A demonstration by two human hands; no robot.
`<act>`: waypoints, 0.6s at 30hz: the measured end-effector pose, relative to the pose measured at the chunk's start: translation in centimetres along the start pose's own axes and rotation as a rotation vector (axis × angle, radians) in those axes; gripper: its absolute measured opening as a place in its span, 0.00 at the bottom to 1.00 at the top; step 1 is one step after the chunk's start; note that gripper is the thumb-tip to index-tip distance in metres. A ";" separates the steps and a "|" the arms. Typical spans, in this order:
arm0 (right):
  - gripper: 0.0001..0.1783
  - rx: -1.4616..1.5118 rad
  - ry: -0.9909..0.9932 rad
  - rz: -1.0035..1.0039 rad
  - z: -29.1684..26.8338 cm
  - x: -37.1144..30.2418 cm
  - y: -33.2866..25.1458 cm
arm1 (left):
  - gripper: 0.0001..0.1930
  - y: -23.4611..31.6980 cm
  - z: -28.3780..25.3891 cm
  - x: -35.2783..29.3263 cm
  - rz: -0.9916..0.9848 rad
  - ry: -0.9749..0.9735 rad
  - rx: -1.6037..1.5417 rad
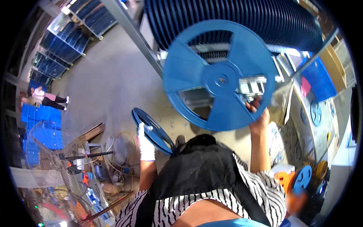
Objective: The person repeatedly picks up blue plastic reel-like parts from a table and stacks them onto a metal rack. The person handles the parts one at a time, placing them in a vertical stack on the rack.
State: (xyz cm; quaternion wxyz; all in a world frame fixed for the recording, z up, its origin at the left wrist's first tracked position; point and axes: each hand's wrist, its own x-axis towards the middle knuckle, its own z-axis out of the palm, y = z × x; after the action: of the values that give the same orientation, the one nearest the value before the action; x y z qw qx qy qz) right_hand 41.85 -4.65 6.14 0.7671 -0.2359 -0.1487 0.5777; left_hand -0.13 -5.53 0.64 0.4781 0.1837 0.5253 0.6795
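Observation:
My right hand (260, 118), bare, is closed on the rim of a large blue reel flange (222, 79), a round plate with three wide openings and a raised hub. The flange is held up in front of me, its face toward me. My left hand (146, 147), in a white glove, grips a second blue reel flange (163, 140) low at my left side. That one is tilted and seen nearly edge-on. Behind the large flange lies a long dark-blue ribbed row (234, 19), which looks like many discs stacked side by side; the flange partly hides it.
A metal post (132, 34) stands just left of the ribbed row. A wire-cage fan (62, 155) and stacked blue crates (41, 128) are on the left, with a person (39, 96) beyond. Loaded racks (62, 41) line the far left. A blue bin (321, 81) stands right.

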 end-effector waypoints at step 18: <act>0.16 -0.230 -0.279 -0.653 13.7 1.1 3.5 | 0.14 1.5 -2.1 14.7 -0.085 -0.125 0.097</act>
State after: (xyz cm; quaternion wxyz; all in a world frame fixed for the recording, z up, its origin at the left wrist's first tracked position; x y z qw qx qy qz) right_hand 32.47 -0.27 15.80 0.8519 -0.1795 -0.3831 0.3086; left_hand -9.43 5.74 -2.55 0.5290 0.2262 0.5342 0.6194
